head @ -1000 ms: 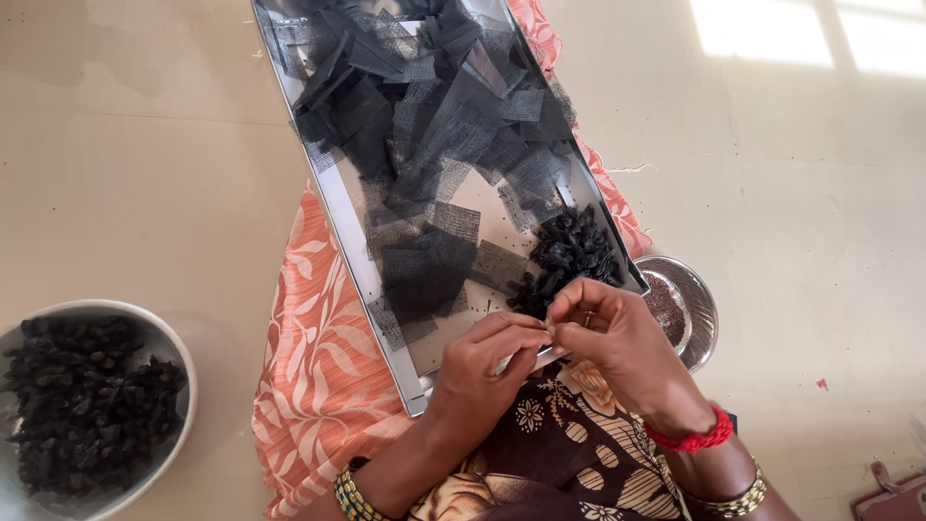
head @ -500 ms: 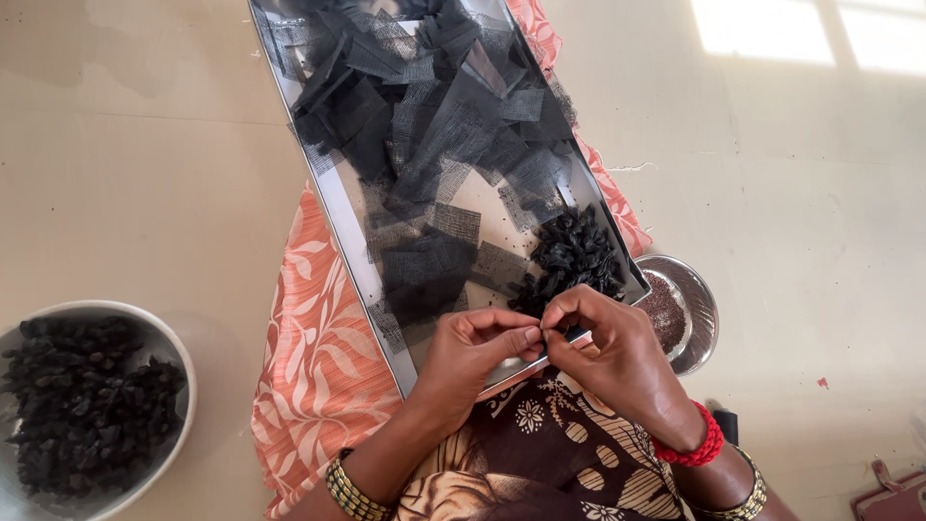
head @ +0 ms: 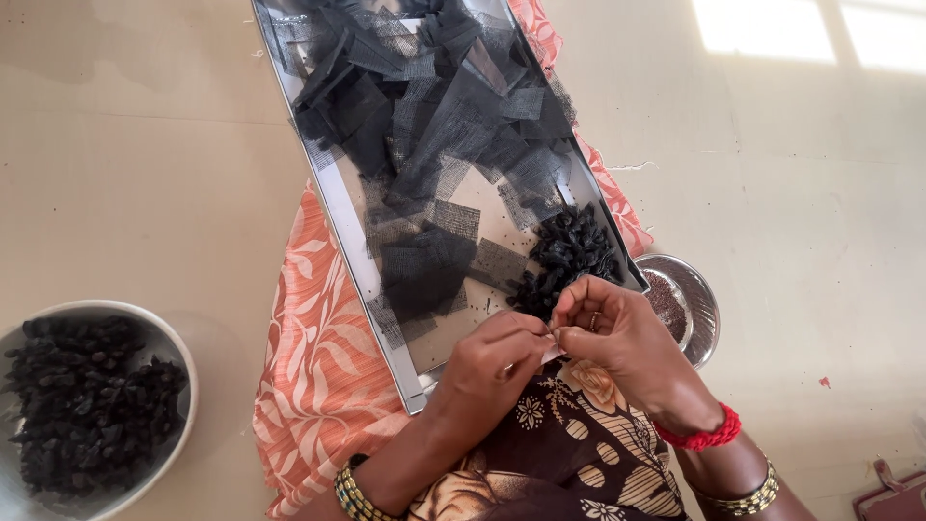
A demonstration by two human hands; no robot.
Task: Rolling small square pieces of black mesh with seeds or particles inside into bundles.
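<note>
Both hands meet at the near end of a steel tray [head: 340, 207] of black mesh squares [head: 424, 135], left hand [head: 497, 357] and right hand [head: 612, 333] fingers pinched on a small pale piece [head: 552, 353] between them.

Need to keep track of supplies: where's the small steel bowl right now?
In the head view, the small steel bowl sits on the floor, right of the tray, just beyond the right hand.

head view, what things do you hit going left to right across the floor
White bowl of black pieces → orange leaf-print cloth → left hand → right hand → small steel bowl → dark red thing at the bottom right corner.
</note>
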